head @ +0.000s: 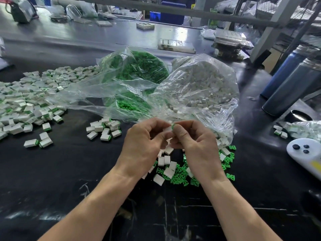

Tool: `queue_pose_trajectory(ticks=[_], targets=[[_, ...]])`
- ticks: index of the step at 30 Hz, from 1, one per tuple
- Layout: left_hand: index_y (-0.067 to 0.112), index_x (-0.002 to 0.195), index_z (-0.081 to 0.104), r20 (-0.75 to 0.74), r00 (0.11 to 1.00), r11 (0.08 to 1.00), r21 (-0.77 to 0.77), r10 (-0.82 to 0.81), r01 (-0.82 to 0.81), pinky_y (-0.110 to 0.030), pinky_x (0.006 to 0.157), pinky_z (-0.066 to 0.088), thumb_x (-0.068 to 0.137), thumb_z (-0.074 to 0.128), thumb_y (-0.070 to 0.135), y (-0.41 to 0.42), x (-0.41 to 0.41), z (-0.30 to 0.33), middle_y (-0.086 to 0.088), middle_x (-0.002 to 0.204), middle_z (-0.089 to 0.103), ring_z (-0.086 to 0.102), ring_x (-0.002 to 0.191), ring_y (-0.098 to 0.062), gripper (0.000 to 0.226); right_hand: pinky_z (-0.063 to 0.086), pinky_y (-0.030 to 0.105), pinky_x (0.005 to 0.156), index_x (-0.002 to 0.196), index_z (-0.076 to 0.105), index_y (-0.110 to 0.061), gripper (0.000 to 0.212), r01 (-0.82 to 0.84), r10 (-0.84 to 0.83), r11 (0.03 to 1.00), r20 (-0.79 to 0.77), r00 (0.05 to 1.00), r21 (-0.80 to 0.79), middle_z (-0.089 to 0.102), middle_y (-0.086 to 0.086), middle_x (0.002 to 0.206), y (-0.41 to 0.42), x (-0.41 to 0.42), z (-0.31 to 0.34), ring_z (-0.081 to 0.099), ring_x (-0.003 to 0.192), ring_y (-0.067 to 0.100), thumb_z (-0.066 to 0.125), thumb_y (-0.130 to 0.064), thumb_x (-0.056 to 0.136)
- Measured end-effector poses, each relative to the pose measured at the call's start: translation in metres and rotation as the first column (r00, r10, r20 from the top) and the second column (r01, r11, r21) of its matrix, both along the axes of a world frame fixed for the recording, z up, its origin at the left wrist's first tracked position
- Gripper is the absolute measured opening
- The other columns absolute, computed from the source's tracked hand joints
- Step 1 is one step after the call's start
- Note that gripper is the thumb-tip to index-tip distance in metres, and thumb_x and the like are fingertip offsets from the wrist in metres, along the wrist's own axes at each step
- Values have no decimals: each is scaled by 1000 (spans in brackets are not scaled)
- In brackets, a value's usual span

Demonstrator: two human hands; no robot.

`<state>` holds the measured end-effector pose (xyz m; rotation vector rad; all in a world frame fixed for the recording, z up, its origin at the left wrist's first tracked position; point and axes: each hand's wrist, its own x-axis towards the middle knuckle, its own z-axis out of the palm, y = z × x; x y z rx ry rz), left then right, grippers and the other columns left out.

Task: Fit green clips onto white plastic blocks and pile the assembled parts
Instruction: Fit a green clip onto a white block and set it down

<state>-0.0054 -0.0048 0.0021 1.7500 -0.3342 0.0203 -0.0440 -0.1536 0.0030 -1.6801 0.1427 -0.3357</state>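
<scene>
Leftmost, the pile of assembled parts (26, 103) spreads over the dark table (69, 171), with a smaller cluster of finished blocks (104, 128) lying nearer the middle. Behind that cluster sits the clear bag of green clips (139, 70), and just beside it the bag of white blocks (201, 84), its mouth spilling toward the person.

At centre the left hand (144, 145) has its fingers curled, pinching a white block (167, 130) between thumb and fingertips. Touching it from the right, the right hand (192, 145) pinches a green clip (173, 126) against the block's end (only a sliver of green shows, so how far it is seated I cannot tell). Below the hands lie loose blocks (166, 168) mixed with loose clips (178, 178).

These parts look light, rigid and smooth, so they should slip easily if held loosely. The block is probably best held by its flat broad faces, leaving the open end free. The clip, with thin prongs that could bend or snap, seems best held by its solid back and pushed in straight.

Far right, a white controller (304, 153) rests on the table, well apart.
</scene>
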Motion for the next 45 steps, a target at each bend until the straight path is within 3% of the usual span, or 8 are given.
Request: queue_pose_trajectory(ticks=[5,9,16,23,30,34,38,45], targets=[[17,99,80,-43,996,991,-111,-84,79,-26,64,60,99,67,7,6,5,4,-8,79,74,67,64,-16,16,61,30,76,98,71,-35,5,-12,28,974,68,997,-227,76,-14,90,-13,1,1,73,82,10,73,-31,97],[10,99,78,-58,986,979,-145,-153,144,-28,62,60,101,62,5,6,4,5,-9,76,72,65,62,-19,16,62,38,76,98,72,-35,11,-7,24,989,111,994,-148,76,-7,91,-13,2,3,74,81,17,77,-25,94],[10,106,74,-68,982,972,-172,-174,161,-26,63,59,99,66,9,8,2,7,-13,81,72,66,64,-18,10,59,24,66,97,74,-21,6,-28,43,993,124,991,-118,76,-2,89,-10,-1,6,74,75,17,77,-17,94],[2,97,73,-87,987,971,-210,-137,116,-23,59,57,94,69,-3,11,3,8,-17,81,74,67,64,-21,7,62,46,75,97,72,-26,7,-18,45,970,107,993,-243,73,-5,89,-7,-2,4,72,81,17,76,-22,95],[9,89,79,-28,993,985,-133,-118,113,-29,62,61,89,71,-10,14,8,8,-12,75,77,73,64,-25,20,51,17,66,94,72,-20,7,4,69,900,151,986,-435,68,-10,84,-9,-3,6,67,74,9,78,-17,93],[10,90,80,9,993,989,-83,-120,120,-30,63,63,88,70,-15,17,10,8,-10,76,77,75,67,-27,27,51,14,66,91,73,-19,7,30,83,856,195,977,-517,67,-14,84,-7,-5,8,65,78,9,80,-15,92],[9,87,79,4,993,985,-127,-118,117,-28,61,61,88,69,-16,16,8,7,-9,73,76,73,63,-25,26,50,15,67,87,75,-20,9,7,82,888,174,981,-459,67,-15,78,-8,-4,10,67,75,9,81,-13,90],[10,85,79,-37,992,980,-164,-120,113,-26,58,60,89,68,-15,11,5,5,-10,72,76,73,61,-23,28,62,39,65,84,76,-24,18,-26,54,964,99,994,-266,73,-6,75,-7,-7,6,71,69,16,79,-8,90]])
